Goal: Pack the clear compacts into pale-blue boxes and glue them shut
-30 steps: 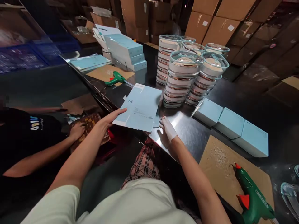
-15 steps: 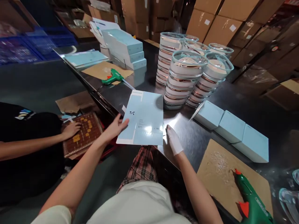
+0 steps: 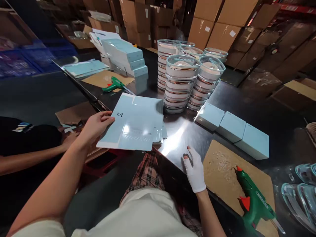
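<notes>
My left hand (image 3: pixel 96 126) pinches the left edge of a light-blue cardboard sheet (image 3: pixel 135 120) with a black squiggle and white borders. Beneath its right side, the edges of more such sheets (image 3: pixel 159 134) show, lying at the table's front edge. My right hand (image 3: pixel 195 169), in a white glove with bare fingertips, is apart from the sheets. Its fingers are spread and hold nothing, over the metal table (image 3: pixel 172 148). Close to its right lies a brown cardboard piece (image 3: pixel 217 174) with dried glue blobs, and a green glue gun (image 3: pixel 255 197) rests on that.
Stacked glass dishes (image 3: pixel 179 89) stand behind the sheets. Three light-blue boxes (image 3: pixel 232 130) form a row at right. Another glue gun (image 3: pixel 115 84), stacked boxes (image 3: pixel 123 54) and flat sheets (image 3: pixel 85 68) lie at back left. A co-worker's hand (image 3: pixel 69 141) is at left; glass dishes (image 3: pixel 300 197) sit far right.
The sheet has shifted left with my left hand, baring edges of sheets below it. My right hand has drawn away from the sheet's right side, toward the right and nearer me, fingers spread.
</notes>
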Motion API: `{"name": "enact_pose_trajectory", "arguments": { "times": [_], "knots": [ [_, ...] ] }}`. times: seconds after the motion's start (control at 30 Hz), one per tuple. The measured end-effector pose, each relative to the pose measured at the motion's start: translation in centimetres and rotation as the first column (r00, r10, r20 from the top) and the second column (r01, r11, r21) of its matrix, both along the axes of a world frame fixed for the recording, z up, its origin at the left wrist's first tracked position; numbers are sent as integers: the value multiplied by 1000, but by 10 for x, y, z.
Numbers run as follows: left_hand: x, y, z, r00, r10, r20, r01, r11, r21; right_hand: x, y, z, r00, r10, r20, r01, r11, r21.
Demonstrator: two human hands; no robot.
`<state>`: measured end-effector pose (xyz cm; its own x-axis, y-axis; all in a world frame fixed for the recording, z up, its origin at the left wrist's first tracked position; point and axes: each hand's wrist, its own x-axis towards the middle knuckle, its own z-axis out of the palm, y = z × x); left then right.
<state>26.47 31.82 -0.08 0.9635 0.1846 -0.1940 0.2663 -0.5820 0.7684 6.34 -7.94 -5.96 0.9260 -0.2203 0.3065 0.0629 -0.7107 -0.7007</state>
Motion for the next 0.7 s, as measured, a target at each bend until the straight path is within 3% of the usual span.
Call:
{"name": "enact_pose_trajectory", "arguments": {
  "times": [0.13, 0.23, 0.33, 0.4, 0.47, 0.57, 0.63, 0.7],
  "knots": [
    [-3, -18, 19, 997, 57, -45, -58, 998, -16, -4, 2, 12, 981, 93, 170, -70, 988, -138],
    [-16, -24, 43, 1000, 16, 20, -11, 969, -245, -10, 8, 34, 958, 113, 264, -53, 973, -223],
    [-45, -34, 69, 964, -186, 191, 247, 893, -377, -9, 19, 71, 897, 197, 395, -70, 947, -313],
    [-66, -48, 81, 866, -429, 256, 492, 822, -286, 0, 28, 95, 852, 247, 462, -70, 927, -367],
    [-84, -63, 81, 727, -645, 236, 684, 710, -166, 7, 33, 105, 855, 192, 482, 0, 929, -369],
    [-104, -75, 59, 555, -819, 148, 831, 538, -141, 0, 34, 86, 934, 33, 357, 74, 957, -281],
    [-110, -78, 37, 493, -864, 100, 864, 473, -174, -17, 29, 59, 990, 19, 137, 5, 985, -173],
    [-110, -80, 19, 445, -893, 63, 887, 430, -167, -37, 22, 34, 996, 45, -75, -48, 998, -39]
  ]
}}
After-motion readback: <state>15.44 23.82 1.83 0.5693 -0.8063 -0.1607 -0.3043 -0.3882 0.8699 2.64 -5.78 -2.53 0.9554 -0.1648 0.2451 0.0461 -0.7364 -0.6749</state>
